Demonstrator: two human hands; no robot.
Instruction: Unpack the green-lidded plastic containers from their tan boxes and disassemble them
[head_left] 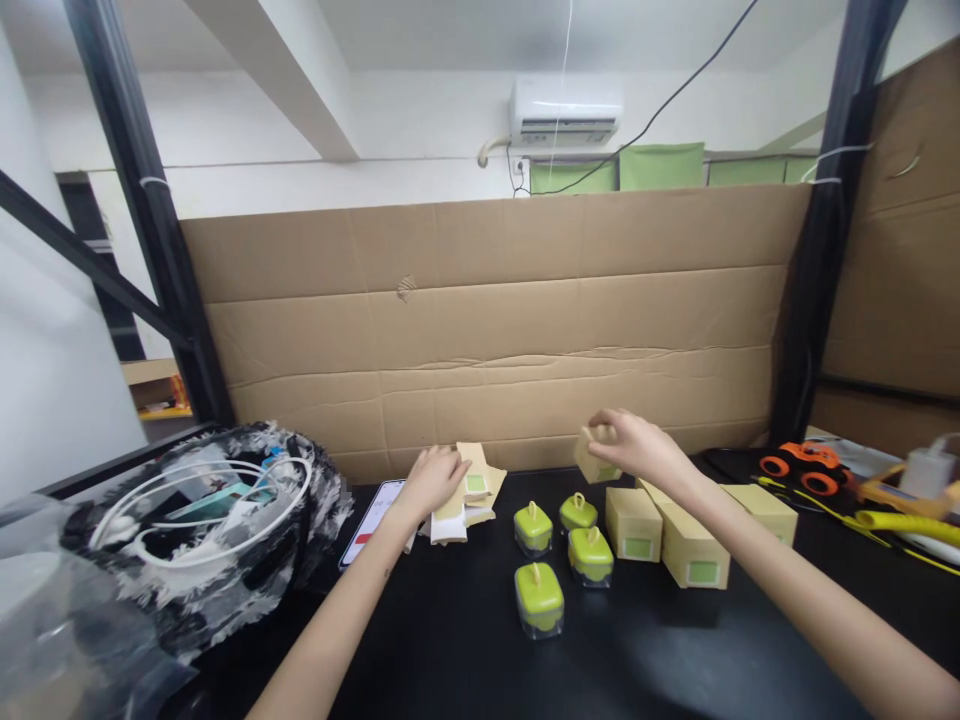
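Black table [450, 640] | right hand [637, 446]: fingers [604, 417] pinching small tan box [589, 464] (green label) | left hand [432, 480] by flattened cartons [474, 460], fingers unclear

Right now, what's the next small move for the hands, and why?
I'd probably bring the left hand from the cardboard pieces across to the small box. Only the right hand grips that box, so a second hand would likely steady it; the four green-lidded containers sit nearer the person, seemingly off that path.
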